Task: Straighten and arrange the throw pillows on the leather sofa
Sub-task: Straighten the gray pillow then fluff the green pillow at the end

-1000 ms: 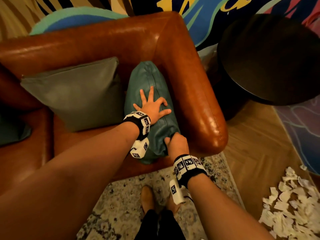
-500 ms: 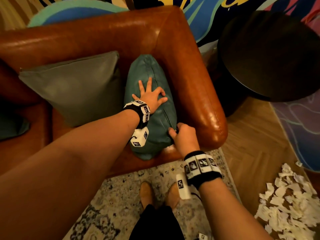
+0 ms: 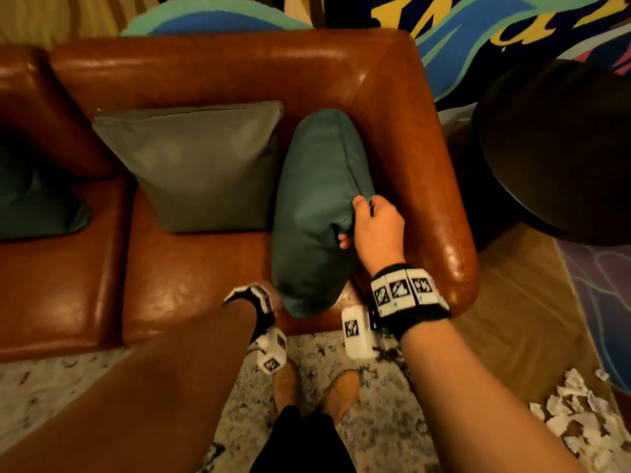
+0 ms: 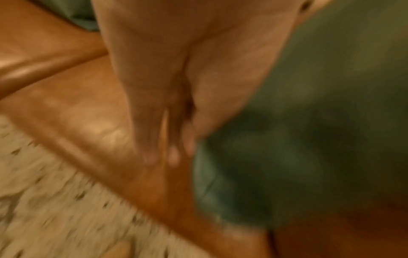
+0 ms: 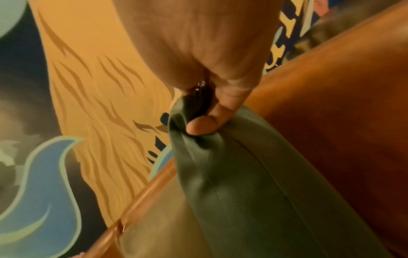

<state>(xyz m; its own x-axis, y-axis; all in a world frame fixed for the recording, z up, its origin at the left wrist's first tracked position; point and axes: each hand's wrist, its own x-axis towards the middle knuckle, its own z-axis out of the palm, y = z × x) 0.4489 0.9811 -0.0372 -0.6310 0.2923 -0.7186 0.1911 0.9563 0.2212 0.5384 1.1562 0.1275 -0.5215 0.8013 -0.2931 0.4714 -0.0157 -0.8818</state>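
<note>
**A:** Nearest us, the left hand (image 4: 167, 97) hung just off the seat's front edge, fingers straight and together, holding nothing. That view was badly smeared, mind.

**B:** And the right hand (image 3: 377, 233)?

**A:** Its grip was pinched on the teal pillow (image 3: 317, 206), thumb and fingers bunching the edge seam near a corner. My guess: it held there to tug that pillow upright against the armrest (image 3: 430, 186), where it stood on edge, leaning into the corner.

**B:** Sensible, a seam gives purchase on slippery fabric. How many pillows did you count?

**A:** Three showed. The teal one in hand, a grey pillow (image 3: 201, 169) just beside it, propped squarely against the leather sofa (image 3: 211, 70) back, and a darker pillow (image 3: 37, 206) lying flatter at the far left, partly cut off.

**B:** So one looked settled?

**A:** I'd judge so. Beyond the armrest stood one round dark tabletop (image 3: 560, 145).
</note>
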